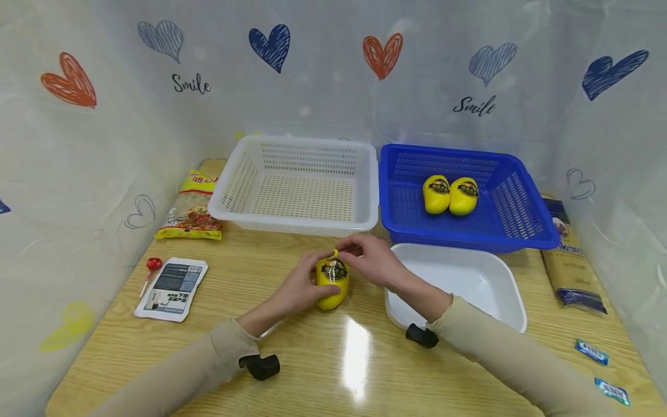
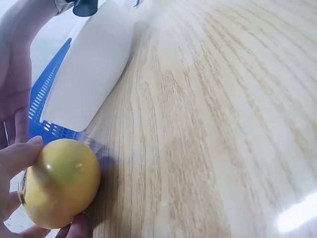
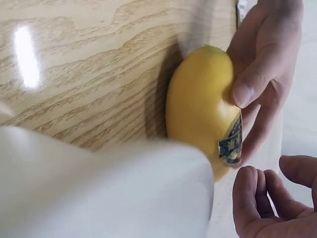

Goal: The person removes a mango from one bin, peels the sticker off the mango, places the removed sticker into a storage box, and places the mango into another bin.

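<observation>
Head view: yellow pack (image 1: 332, 282) stands on bench (image 1: 312, 370), centre, near front edge of white basket (image 1: 297, 182), just left of white tub (image 1: 458, 284).
Left hand (image 1: 299, 286): curled round pack's left side; thumb on its flank, fingers (image 3: 257, 79) wrapped over label side (right wrist view).
Right hand (image 1: 372, 260): fingertips at pack's top end; fingers loosely bent. Whether they pinch the tip or only touch it, can't tell.
Blue basket (image 1: 464, 197), far right: 2 like packs (image 1: 450, 195) inside, side by side, touching.
Handling note (judgement): pack is smooth, rounded, may slip; steady w/ left hand low on body, work the top w/ right, keep pack over bench.
Misc.: snack bag (image 1: 190, 208) far left; flat pouch (image 1: 172, 288) & lollipop (image 1: 151, 267) near left; dark packet (image 1: 570, 260) right; 2 small sweets (image 1: 601, 370) near right.
</observation>
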Demonstrator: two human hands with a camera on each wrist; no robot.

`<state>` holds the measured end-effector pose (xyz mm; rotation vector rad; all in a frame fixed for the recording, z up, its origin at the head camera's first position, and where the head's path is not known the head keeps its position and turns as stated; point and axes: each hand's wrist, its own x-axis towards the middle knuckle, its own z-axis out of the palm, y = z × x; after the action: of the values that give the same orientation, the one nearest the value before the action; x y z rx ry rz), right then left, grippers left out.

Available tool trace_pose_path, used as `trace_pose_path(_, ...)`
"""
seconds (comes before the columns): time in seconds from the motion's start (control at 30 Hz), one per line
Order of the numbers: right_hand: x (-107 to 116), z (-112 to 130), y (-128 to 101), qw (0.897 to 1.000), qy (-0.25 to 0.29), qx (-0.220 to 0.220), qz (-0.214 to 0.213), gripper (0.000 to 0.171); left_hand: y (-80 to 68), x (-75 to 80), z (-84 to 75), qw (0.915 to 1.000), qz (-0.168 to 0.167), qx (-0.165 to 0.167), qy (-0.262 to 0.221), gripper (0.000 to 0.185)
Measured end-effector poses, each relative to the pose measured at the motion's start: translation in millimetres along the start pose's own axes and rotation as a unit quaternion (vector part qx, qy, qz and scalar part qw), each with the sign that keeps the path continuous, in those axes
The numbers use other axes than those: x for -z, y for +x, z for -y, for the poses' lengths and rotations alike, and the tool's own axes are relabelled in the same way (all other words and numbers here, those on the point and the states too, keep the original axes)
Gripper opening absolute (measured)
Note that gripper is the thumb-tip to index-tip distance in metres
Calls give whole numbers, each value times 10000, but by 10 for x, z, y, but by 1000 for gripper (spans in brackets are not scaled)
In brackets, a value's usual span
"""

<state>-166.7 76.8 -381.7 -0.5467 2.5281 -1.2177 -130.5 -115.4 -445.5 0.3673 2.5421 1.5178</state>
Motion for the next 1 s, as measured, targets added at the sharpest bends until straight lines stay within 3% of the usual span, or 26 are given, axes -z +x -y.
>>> trace_pose_path(0.27,-107,-52,97,9997,-45,-223,117,23,-8,-9,23,9996,-136,-79,-229,71)
trace_pose_path(0.53,-138,-89,146,9996,-121,-237,113,21,-15,-16,27,9978,-108,351,-558,72)
trace_pose_path(0.77,-154,-134,184,9994,-236,-196,169,14,-19,-12,23,9974,-101,400,-583,72)
trace_pose_path(1.0,-118,-157,176,9993,116,-195,289,10,-12,-8,3,9972,-76,472,-582,72)
